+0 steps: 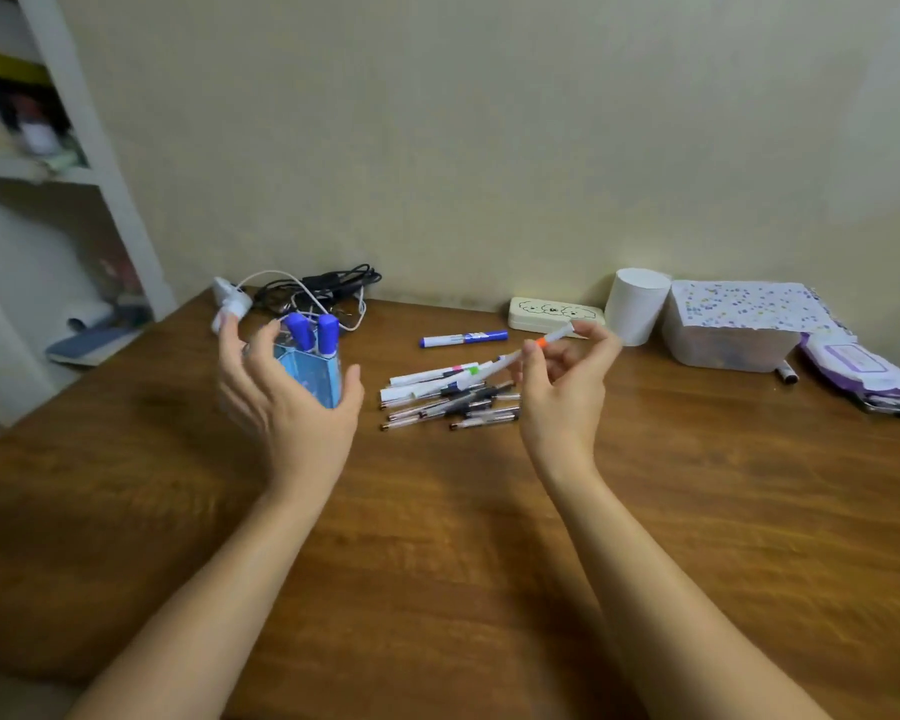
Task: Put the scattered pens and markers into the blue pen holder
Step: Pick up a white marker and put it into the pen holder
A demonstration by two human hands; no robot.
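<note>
The blue pen holder [317, 374] stands on the wooden table [448, 511] with two blue-capped markers [314, 331] sticking out of it. My left hand [281, 402] curves around the holder's near side, fingers spread; whether it touches the holder is unclear. My right hand [567, 392] is raised above the table and pinches a white pen with an orange band [539, 346]. Under and left of that hand lies a pile of several pens and highlighters [448, 394]. A blue marker [463, 338] lies alone behind the pile.
Tangled black and white cables [313, 291] lie behind the holder. At the back right stand a cream case [552, 314], a white paper roll [637, 309], a covered plastic box [733, 330] and a purple wipes pack [863, 366]. A white shelf unit [48, 174] stands at left.
</note>
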